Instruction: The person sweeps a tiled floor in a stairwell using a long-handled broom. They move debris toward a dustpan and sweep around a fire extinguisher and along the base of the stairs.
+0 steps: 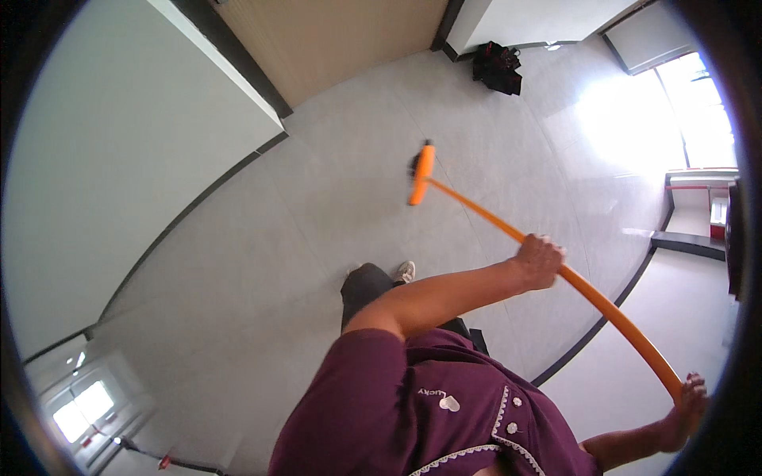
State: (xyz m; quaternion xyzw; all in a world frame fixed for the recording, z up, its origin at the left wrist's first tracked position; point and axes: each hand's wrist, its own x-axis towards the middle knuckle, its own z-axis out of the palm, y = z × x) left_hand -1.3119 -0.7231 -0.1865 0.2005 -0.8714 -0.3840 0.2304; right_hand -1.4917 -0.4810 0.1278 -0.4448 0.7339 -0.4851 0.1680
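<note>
A broom with a long orange handle (611,311) slants across the right half of the head view. Its orange head (423,176), with dark bristles on the left side, is at the floor ahead of me. My left hand (540,262) is wrapped round the middle of the handle, my arm reaching across my body. Close to the handle's upper end, at the far right, my right hand (686,411) grips it. Part of the right hand's fingers is hard to make out near the dark rim of the picture.
Grey tiled floor (341,166) surrounds my feet. A black bag or bundle (498,69) lies by the far wall. A wooden door (341,40) stands ahead, a pale wall (135,159) at left. Bright window light reflects off the floor at right.
</note>
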